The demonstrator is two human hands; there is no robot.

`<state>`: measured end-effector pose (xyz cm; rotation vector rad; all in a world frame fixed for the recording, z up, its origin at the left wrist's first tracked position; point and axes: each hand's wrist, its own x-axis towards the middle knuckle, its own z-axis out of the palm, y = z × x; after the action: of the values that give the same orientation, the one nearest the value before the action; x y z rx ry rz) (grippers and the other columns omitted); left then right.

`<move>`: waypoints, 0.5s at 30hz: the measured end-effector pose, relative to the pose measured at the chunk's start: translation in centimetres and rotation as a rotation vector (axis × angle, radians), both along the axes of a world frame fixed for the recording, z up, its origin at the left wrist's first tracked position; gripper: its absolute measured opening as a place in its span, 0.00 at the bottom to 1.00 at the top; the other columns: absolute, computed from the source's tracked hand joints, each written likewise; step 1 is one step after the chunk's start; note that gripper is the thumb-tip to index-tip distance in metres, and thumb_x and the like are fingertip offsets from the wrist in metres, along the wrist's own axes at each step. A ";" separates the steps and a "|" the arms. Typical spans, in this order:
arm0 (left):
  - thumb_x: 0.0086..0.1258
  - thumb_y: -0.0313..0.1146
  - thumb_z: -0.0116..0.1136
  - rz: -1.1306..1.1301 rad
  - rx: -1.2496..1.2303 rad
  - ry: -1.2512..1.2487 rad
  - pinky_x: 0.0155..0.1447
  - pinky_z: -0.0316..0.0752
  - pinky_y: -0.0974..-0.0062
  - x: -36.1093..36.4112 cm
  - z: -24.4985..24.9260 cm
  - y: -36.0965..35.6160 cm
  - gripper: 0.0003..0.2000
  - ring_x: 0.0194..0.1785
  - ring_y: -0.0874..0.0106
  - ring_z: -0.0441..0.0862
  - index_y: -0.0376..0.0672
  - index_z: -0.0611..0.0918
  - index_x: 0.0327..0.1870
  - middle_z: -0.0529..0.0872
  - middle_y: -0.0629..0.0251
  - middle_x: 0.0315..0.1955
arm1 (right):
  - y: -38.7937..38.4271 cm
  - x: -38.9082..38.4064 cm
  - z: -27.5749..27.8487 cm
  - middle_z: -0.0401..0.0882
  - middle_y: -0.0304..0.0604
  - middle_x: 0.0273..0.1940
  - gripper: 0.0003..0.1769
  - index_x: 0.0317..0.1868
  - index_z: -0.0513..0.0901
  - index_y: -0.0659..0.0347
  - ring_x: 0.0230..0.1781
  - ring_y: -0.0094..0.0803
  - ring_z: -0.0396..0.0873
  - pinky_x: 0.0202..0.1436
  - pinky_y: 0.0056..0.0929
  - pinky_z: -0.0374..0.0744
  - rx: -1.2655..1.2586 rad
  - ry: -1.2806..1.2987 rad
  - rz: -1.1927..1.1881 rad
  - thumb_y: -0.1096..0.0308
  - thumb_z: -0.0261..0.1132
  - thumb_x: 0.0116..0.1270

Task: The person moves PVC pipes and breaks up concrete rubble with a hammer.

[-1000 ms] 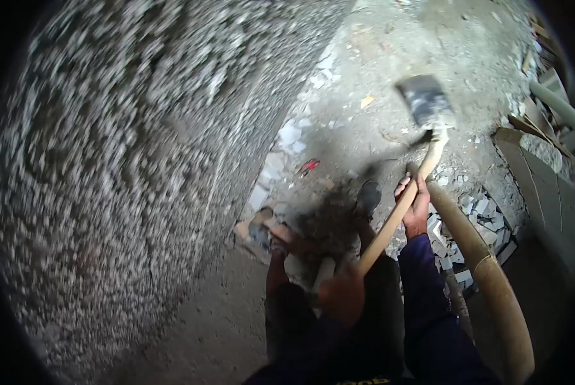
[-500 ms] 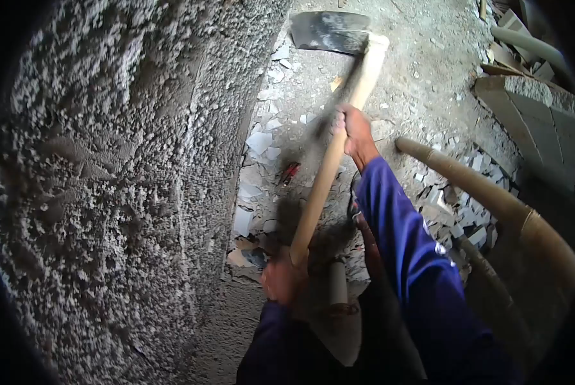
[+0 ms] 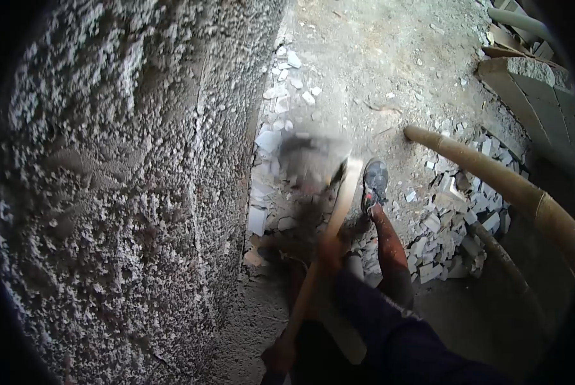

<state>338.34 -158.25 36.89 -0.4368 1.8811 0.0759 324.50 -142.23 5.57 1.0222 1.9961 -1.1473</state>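
I hold a hoe (image 3: pixel 344 200) with a pale wooden handle, slanting from the bottom of the view up toward the middle. Its wide dark blade is smeared by motion, low over the rubble beside the wall. My right hand (image 3: pixel 331 253), blurred and in shadow, wraps the middle of the handle. Lower down, my left hand (image 3: pixel 279 354) grips the handle near its rear end, mostly dark. Right of the hoe's head stands my foot in a dark shoe (image 3: pixel 376 179). Broken white tile pieces (image 3: pixel 269 141) lie along the wall's base, partly hidden by the blade.
A rough, pitted wall (image 3: pixel 127 192) fills the left side. On the right, a bamboo pole (image 3: pixel 492 176) slants over a heap of tile rubble (image 3: pixel 451 212). Broken slabs (image 3: pixel 524 96) lean at the upper right. Dusty floor (image 3: pixel 377 70) stretches ahead.
The hoe has come back toward me, its blade now much nearer my feet. Both hands have moved down with the handle. My shoe and lower leg now show.
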 end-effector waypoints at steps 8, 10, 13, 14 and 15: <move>0.66 0.50 0.58 -0.103 -0.044 -0.012 0.26 0.78 0.59 -4.4 -4.8 3.8 0.18 0.24 0.57 0.85 0.42 0.78 0.33 0.82 0.56 0.18 | 5.2 -16.3 9.8 0.71 0.38 0.20 0.03 0.33 0.75 0.60 0.15 0.28 0.73 0.15 0.28 0.71 -0.428 -0.013 -0.719 0.73 0.58 0.67; 0.69 0.45 0.58 0.170 0.036 0.144 0.40 0.78 0.65 -13.0 -9.2 5.3 0.10 0.40 0.64 0.82 0.49 0.83 0.35 0.82 0.60 0.35 | 6.9 -24.1 5.9 0.69 0.38 0.16 0.09 0.27 0.74 0.60 0.11 0.30 0.70 0.13 0.30 0.70 -0.389 0.145 -0.637 0.70 0.57 0.68; 0.65 0.47 0.60 -0.170 -0.224 0.729 0.40 0.79 0.58 -19.1 -14.5 5.9 0.13 0.35 0.58 0.84 0.47 0.83 0.37 0.85 0.56 0.29 | 6.7 -34.1 4.1 0.72 0.39 0.18 0.08 0.24 0.74 0.62 0.12 0.26 0.70 0.12 0.26 0.66 -0.633 0.222 -0.748 0.73 0.59 0.62; 0.64 0.47 0.61 -0.022 -0.062 0.644 0.40 0.80 0.56 -21.7 -14.3 5.0 0.14 0.33 0.55 0.85 0.46 0.83 0.37 0.85 0.55 0.26 | 6.0 -35.4 0.1 0.75 0.44 0.18 0.08 0.24 0.75 0.66 0.12 0.29 0.72 0.13 0.27 0.69 -0.447 0.198 -0.704 0.73 0.60 0.60; 0.62 0.47 0.62 0.127 0.098 0.549 0.39 0.80 0.54 -22.7 -13.9 4.3 0.15 0.31 0.52 0.85 0.44 0.83 0.37 0.84 0.55 0.23 | 5.2 -34.7 -1.4 0.76 0.47 0.20 0.08 0.25 0.76 0.69 0.13 0.31 0.75 0.14 0.30 0.71 -0.414 0.105 -0.650 0.73 0.61 0.58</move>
<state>315.62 -153.90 23.00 -0.5017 2.3713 0.4057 289.83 -137.03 4.19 1.4444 1.4197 -1.8882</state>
